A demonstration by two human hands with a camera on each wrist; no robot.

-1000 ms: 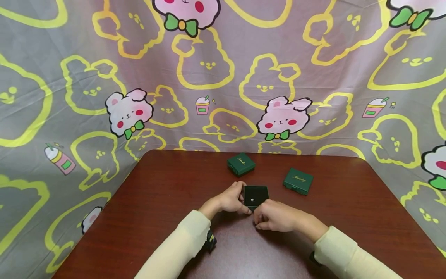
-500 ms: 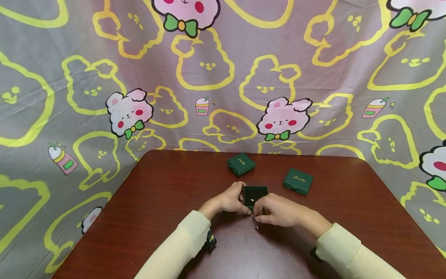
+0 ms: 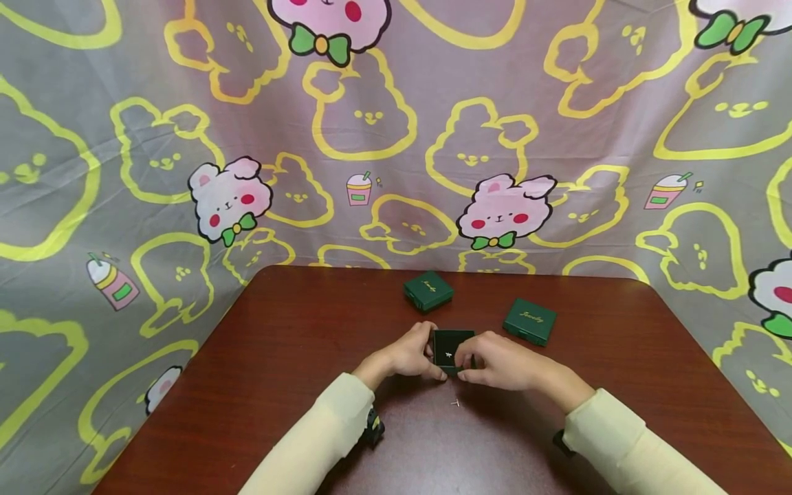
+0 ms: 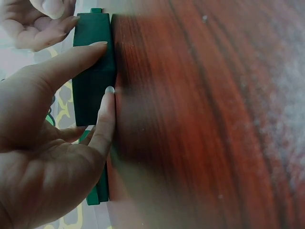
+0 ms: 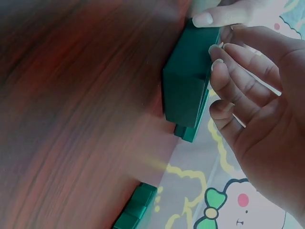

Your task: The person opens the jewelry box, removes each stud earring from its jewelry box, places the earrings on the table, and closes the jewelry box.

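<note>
My left hand (image 3: 408, 352) grips the left side of an open green jewelry box (image 3: 454, 332), which has a dark lining. In the left wrist view, the thumb lies on the green wall (image 4: 93, 95) and a finger runs along its bottom edge. Inside the box sits a tiny silver stud-like piece (image 3: 448, 355). My right hand (image 3: 501, 361) has its fingers bent over the right part of the box, fingertips at the rim in the right wrist view; I cannot tell whether they pinch something. On the table in front lies a small thin silver piece (image 3: 456, 403).
Two closed green boxes with gold lettering stand farther back, one box (image 3: 428, 291) behind the left hand and another box (image 3: 529, 321) to the right. The brown table (image 3: 297, 330) ends at a cartoon-patterned cloth (image 3: 396, 137) hung around it.
My right hand has moved up from beside the small silver piece on the table to the box, leaving that piece lying in view. The left hand keeps its hold on the box.
</note>
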